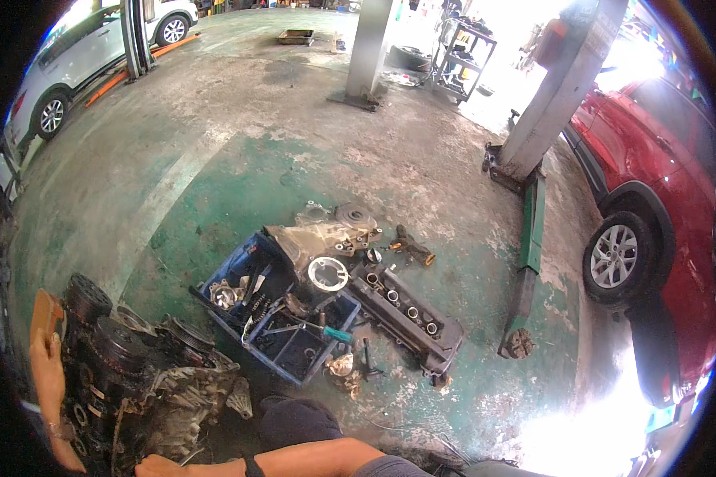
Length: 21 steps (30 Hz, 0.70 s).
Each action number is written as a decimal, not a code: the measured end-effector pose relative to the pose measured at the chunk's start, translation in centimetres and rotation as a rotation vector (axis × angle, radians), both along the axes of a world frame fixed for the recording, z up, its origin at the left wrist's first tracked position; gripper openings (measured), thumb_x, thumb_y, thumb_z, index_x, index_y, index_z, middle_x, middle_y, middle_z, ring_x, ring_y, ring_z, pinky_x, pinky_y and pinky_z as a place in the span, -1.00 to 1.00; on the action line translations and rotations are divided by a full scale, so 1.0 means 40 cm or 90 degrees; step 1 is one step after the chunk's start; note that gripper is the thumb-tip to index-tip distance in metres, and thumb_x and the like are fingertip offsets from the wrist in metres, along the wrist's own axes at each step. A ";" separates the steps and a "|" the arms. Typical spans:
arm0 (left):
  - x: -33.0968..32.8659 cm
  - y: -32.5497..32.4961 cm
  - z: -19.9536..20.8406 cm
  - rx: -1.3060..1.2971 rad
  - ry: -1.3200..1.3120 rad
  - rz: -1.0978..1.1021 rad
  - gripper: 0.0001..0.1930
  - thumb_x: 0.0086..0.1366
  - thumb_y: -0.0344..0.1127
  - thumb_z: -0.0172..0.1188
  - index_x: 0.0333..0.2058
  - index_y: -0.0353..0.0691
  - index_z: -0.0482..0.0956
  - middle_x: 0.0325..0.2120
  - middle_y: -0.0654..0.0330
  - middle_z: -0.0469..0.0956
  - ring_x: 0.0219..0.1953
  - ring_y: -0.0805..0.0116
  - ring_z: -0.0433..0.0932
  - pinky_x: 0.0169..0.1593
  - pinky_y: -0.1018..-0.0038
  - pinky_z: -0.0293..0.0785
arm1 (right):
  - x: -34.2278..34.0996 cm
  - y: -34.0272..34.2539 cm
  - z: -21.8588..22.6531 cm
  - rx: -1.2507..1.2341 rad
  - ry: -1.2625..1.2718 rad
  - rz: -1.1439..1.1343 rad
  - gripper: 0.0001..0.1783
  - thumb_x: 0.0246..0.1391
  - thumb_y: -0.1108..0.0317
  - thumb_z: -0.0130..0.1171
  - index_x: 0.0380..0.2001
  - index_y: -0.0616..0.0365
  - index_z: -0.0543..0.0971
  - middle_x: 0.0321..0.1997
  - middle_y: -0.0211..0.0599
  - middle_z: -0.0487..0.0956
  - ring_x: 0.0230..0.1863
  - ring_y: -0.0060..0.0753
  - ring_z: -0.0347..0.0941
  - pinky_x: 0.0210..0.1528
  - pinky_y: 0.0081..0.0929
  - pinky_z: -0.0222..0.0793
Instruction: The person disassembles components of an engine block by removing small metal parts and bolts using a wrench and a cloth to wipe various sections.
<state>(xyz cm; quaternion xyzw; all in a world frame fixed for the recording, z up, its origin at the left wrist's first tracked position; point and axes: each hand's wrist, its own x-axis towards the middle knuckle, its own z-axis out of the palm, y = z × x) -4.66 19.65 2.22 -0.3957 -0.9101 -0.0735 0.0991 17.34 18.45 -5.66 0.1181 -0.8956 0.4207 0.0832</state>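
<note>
the green, worn floor carries everything. a red car stands at the right and a white car at the upper left. between them rise two grey posts, the nearer post with a lift arm reaching down over the floor, ending in a round pad.

the engine, dark and greasy, sits at the lower left, with round pulleys on its upper side. right of it is a blue crate of loose parts. a black valve cover lies slanted just beside the crate, and a tan casting lies at the crate's far edge.

the left hand is at the engine's left, its fingers against a brown piece; i cannot tell whether it grips. the right hand is curled low by the engine's near side, beside a thin metal rod; its grip is unclear. a pale ring lies by the casting, and a teal-handled tool lies across the crate.
</note>
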 end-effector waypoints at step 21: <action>-0.003 -0.024 0.018 -0.006 -0.031 0.065 -0.57 0.32 -0.32 -0.06 0.12 -0.38 0.19 0.01 -0.07 0.30 0.08 0.08 0.29 0.13 0.32 0.20 | 0.002 0.002 0.014 0.006 -0.008 0.025 -0.71 -0.15 0.14 0.07 -0.57 0.13 0.61 -0.50 -0.16 0.59 -0.42 -0.15 0.53 -0.43 -0.24 0.45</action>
